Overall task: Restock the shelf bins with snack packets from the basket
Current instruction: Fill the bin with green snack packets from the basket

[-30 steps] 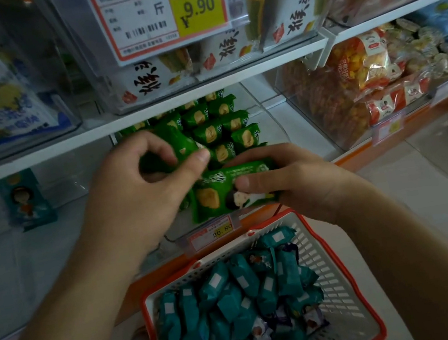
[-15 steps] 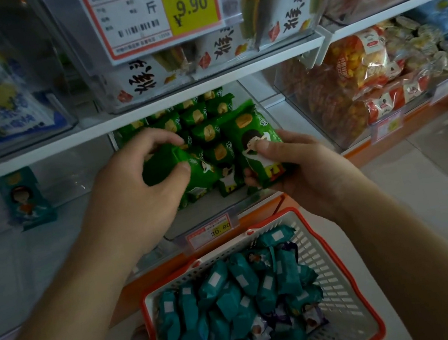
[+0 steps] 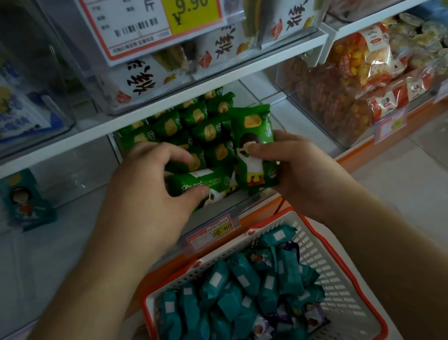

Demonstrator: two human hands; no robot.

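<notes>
- Head view, looking down at two bare hands working at the front of a clear shelf bin (image 3: pixel 284 127), with a basket (image 3: pixel 352 290) below.
- Left hand (image 3: pixel 144 195): fingers curled over a green packet (image 3: pixel 204 183) lying on its side at the front of the bin, thumb pressed under its lower edge, fingertips hooked over the top.
- Right hand (image 3: pixel 299 169): gripping an upright green packet (image 3: pixel 254 147) from its right side, thumb laid across the printed cartoon figure, other fingers wrapped behind and out of sight.
- Both held packets touching, side by side, just ahead of rows of more green packets (image 3: pixel 202 120) stacked upright toward the back of the bin.
- Price tag (image 3: pixel 212 231) reading 20.80 clipped to the bin's front lip, directly under the hands.
- Basket white with a red rim, near the lower middle, holding a heap of teal packets (image 3: pixel 237 292) with white labels, plus a few purple packets (image 3: pixel 272 325) low in the pile.
- Single teal packet (image 3: pixel 23 200) standing in the otherwise see-through bin to the left.
- Upper shelf: large yellow-and-white price label (image 3: pixel 155 12) showing 9.90, white bags with black brush lettering behind it.
- Right side: bin of orange and red snack bags (image 3: pixel 360 72).
</notes>
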